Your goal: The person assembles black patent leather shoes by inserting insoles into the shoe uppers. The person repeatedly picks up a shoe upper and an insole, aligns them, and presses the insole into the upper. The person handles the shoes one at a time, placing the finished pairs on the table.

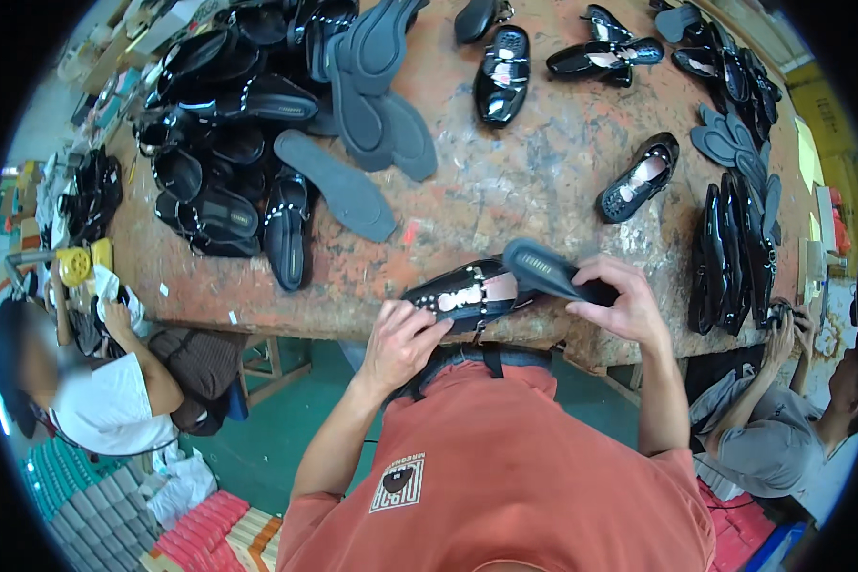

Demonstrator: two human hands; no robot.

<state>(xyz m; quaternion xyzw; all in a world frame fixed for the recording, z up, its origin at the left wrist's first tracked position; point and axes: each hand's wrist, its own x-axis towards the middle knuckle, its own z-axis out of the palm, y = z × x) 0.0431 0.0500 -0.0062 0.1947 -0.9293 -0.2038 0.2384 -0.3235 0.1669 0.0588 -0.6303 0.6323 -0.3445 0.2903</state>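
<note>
At the near edge of the table lies a shiny black shoe (496,289) with a studded strap and a pale patch showing inside. My left hand (400,345) is closed around one end of it, fingers over the top. A dark grey insole (536,268) is pinched in my right hand (629,303), between thumb and fingers. It is bent, and its broad end overlaps the shoe's other end. Whether the insole touches the shoe's inside I cannot tell. Further off, a single black shoe (639,178) rests on the table.
Black shoes (210,176) pile up at the left, beside loose grey insoles (337,186). More shoes stand at the back (502,76) and in a row at the right (729,253). A person (105,391) sits at the left, another person (772,429) at the right. The worn table (534,181) shows paint stains.
</note>
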